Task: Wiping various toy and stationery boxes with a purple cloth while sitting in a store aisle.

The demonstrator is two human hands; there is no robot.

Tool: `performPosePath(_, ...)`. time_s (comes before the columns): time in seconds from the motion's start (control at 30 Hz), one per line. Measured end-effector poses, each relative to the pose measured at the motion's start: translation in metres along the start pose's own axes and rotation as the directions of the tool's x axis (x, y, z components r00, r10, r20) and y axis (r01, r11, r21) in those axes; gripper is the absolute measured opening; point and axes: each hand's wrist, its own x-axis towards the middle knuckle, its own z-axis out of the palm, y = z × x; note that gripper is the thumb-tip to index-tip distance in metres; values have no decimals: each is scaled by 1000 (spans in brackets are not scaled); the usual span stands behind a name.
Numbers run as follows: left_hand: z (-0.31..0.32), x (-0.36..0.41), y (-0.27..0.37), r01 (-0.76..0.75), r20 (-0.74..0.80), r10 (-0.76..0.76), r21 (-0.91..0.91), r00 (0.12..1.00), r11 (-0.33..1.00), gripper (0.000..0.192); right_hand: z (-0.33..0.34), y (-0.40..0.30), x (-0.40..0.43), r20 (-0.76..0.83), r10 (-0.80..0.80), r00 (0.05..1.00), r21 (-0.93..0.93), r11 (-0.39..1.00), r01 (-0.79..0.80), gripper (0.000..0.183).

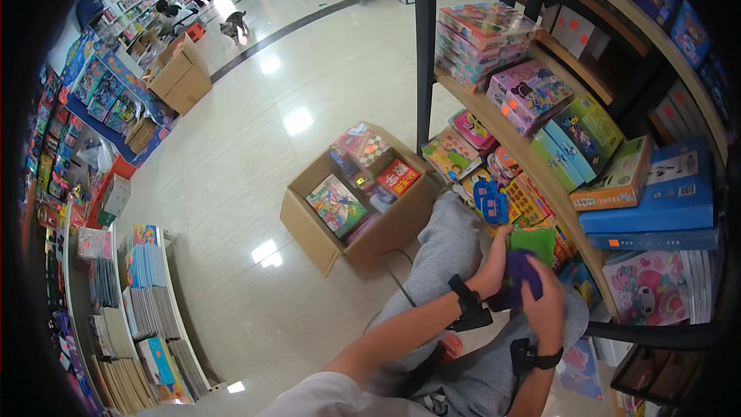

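My left hand (pixel 494 267) holds a flat green box or booklet (pixel 532 244) from its left side, and most of its fingers are hidden behind it. In my right hand (pixel 544 294) is a bunched purple cloth (pixel 524 278), pressed against the near face of the green item. Both hands are above my lap, in front of the lower shelf. Just beyond them lie colourful children's books and toy packs, among them a blue plastic toy pack (pixel 491 201) and a yellow-and-red sheet (pixel 525 200).
An open cardboard box (pixel 315 260) of boxed games stands on the floor at my left knee. To my right rises a wooden-shelved rack (pixel 503 127) with a black post (pixel 424 58). A low bookshelf (pixel 179 313) is at left. Farther off are a cat (pixel 234 26) and two people.
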Motion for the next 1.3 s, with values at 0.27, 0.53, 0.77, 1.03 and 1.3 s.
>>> performPosePath(0.27, 3, -3, 0, -25, 12, 24, 34, 1000, 999, 55, -3, 5, 3, -86, 10, 996, -9, 1000, -10, 41)
performPosePath(0.53, -8, 10, -4, 7, 42, -8, 34, 999, 999, 60, 1, 6, 1, -158, 51, 986, 9, 999, -50, 39)
performPosePath(0.77, -4, 3, -4, -27, 43, 25, 55, 999, 998, 61, -3, 0, 1, -4, -20, 1000, -30, 999, 20, 38)
performPosePath(1.03, 7, -8, 4, 10, -8, -9, 64, 1000, 998, 61, 1, 13, 0, -237, 96, 967, 9, 995, -97, 40)
performPosePath(1.3, 1, -2, -1, 4, -52, -4, 7, 999, 1000, 54, -3, 1, -2, -39, 17, 999, -16, 1000, -18, 42)
